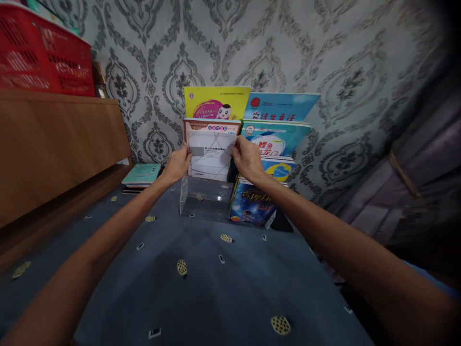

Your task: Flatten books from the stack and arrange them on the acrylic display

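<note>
A white booklet [211, 161] with thin grey lines stands upright between my hands. My left hand [177, 163] pinches its left edge, and my right hand [248, 156] grips its upper right corner. It is at the left side of a clear acrylic book rack [205, 207], above the bare front tier. Behind it rise a brown-bordered book [212, 126] and a yellow book [218, 102]. On the rack's right side stand a light blue book [279, 105], a teal book [277, 137], and a dark blue book [252, 204] in front, partly behind my right forearm.
A small stack of books [141, 175] lies left of the rack on the dark patterned cloth [201, 298]. Farther left is a wooden cabinet [65, 139] with a red basket [46, 53] on top. Patterned wallpaper is behind; a curtain [392, 178] hangs at right.
</note>
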Demonstrator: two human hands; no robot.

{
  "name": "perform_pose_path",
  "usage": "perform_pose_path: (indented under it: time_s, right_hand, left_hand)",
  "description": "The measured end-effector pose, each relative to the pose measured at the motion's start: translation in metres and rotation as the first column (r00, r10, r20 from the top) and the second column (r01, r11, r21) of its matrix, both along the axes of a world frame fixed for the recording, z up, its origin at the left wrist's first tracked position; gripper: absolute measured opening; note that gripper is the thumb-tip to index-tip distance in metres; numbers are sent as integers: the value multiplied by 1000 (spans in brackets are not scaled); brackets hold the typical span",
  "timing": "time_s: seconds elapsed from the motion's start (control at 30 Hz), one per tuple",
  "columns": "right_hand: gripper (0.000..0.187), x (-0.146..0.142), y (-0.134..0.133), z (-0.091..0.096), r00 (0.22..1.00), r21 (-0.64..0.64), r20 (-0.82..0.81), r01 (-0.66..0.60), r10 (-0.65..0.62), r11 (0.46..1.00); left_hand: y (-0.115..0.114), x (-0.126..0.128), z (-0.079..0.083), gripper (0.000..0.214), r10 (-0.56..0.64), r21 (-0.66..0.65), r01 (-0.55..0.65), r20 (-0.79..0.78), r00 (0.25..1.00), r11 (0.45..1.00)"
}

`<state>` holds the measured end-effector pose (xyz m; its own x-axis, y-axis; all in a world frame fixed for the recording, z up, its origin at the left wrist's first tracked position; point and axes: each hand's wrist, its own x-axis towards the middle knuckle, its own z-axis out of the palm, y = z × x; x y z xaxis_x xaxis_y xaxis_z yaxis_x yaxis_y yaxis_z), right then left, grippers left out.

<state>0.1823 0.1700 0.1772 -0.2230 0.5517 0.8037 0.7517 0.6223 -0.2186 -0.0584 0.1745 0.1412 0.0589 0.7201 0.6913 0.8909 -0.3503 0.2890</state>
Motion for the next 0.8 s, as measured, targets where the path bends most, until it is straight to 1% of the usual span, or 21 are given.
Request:
perform_pose_path:
  time_s: [0.1, 0.2, 0.47, 0.7, 0.8]
  right_hand:
    - [6, 2, 1, -2, 1000, -29, -4, 5, -5, 1000]
    - [7, 2, 4, -2, 1000, -57, 0, 2, -2, 998]
    - [9, 0, 10, 0, 1000, -72, -27, 4, -6, 997]
    - [12, -1, 0, 6, 1000, -152, -18, 15, -18, 988]
    - [12, -1, -2, 7, 1000, -149, -17, 8, -10, 989]
  left_hand:
    - [-1, 0, 2, 19, -13, -15, 13, 30, 999, 1000]
    - [-2, 1, 4, 21, -9, -30, 9, 20, 1000, 1000]
    - [-4, 4, 7, 21, 69, -24, -70, -39, 997, 997]
    - [-13, 9, 16, 27, 138, -92, -151, -129, 982, 984]
    - [-16, 10, 17, 29, 185, -111, -206, -176, 967, 972]
